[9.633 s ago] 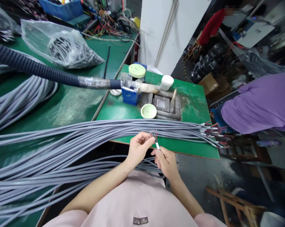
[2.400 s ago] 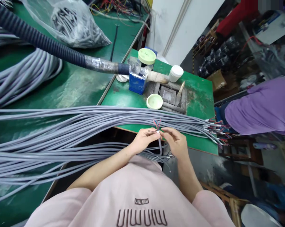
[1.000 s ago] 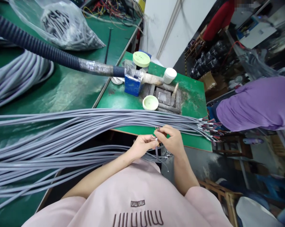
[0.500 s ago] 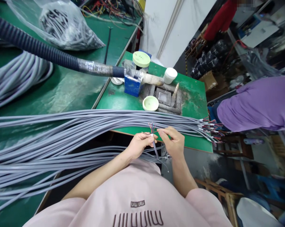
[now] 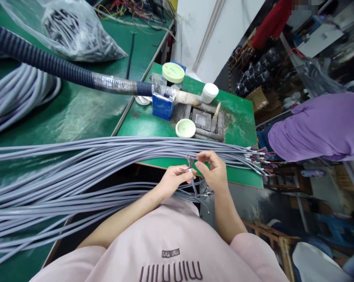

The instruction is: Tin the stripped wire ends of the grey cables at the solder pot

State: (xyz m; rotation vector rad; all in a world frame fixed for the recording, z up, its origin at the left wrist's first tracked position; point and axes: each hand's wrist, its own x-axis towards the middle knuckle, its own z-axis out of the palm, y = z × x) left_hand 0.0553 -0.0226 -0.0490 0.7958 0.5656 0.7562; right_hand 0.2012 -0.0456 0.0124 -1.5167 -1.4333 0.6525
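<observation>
My left hand [image 5: 177,180] pinches a grey cable [image 5: 193,187] just below its stripped end, with the thumb lying along the jacket. A white band [image 5: 190,170] sits where the jacket stops. Above it thin coloured wires [image 5: 190,159] fan out, mostly reddish, while a few dark ones bend left over my fingers. Close to the right side of these wires is my right hand [image 5: 214,170], its thumb and forefinger curved with a gap between the tips. I see nothing held there.
Behind my hands a thick bundle of grey cables [image 5: 130,150] crosses the green table [image 5: 238,111], its stripped ends at right. Further back are a soldering pot [image 5: 203,119], a pale green lid [image 5: 185,128], a white tub [image 5: 209,93] and a ribbed hose [image 5: 68,72]. A person in purple [image 5: 314,129] is at right.
My right hand has risen slightly, and its thumb and forefinger have moved apart beside the wires. The wires look more spread at the top. My left hand keeps its hold on the cable.
</observation>
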